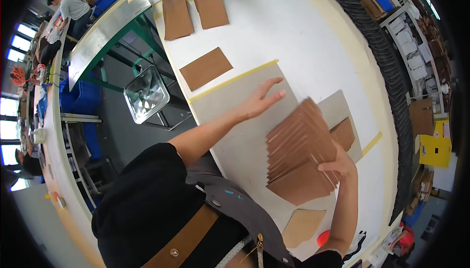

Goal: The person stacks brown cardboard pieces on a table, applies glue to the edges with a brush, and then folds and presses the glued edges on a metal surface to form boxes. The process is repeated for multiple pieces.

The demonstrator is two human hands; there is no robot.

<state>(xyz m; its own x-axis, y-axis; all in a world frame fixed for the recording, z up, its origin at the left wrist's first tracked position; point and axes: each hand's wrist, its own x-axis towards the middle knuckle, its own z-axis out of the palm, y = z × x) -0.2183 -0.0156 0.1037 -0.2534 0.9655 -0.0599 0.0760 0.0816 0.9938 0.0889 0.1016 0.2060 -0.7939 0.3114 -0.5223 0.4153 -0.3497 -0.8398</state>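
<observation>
A fanned stack of brown rectangular sheets lies over a grey board on the white table; whether they are leather or card I cannot tell. My right hand grips the stack's right edge, with the thumb on top and the other fingers mostly hidden. Beyond the stack's left side, my left hand hovers above the board, holding nothing, its thumb and fingers apart. A smaller group of brown pieces rests on a second grey board to the right, partly covered by the stack.
One brown sheet lies past the board, with two brown piles farther off. Near me are a tan piece and a red round object. Black gathered material lines the table's right edge. A metal folding chair stands left.
</observation>
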